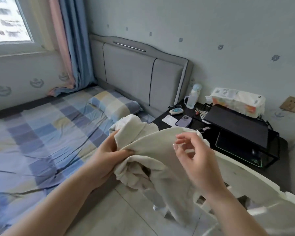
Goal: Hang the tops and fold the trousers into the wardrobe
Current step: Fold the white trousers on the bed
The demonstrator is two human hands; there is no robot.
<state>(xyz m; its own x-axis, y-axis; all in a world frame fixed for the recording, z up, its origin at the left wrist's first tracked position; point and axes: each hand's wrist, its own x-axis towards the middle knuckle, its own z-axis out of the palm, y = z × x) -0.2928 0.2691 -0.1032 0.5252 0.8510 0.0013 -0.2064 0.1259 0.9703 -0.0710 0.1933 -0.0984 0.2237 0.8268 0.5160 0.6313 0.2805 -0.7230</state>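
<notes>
A cream-coloured garment hangs bunched in front of me, above the gap between the bed and a white chair. My left hand grips a fold of it at its left side, thumb on top. My right hand hovers just over the cloth to the right, its fingers loosely spread and curled, holding nothing that I can see. Whether the garment is a top or trousers cannot be told. No wardrobe or hanger is in view.
A bed with a checked sheet and pillow fills the left. A dark bedside table on the right carries a phone, bottle, tissue pack and black rack. A white chair back stands at lower right.
</notes>
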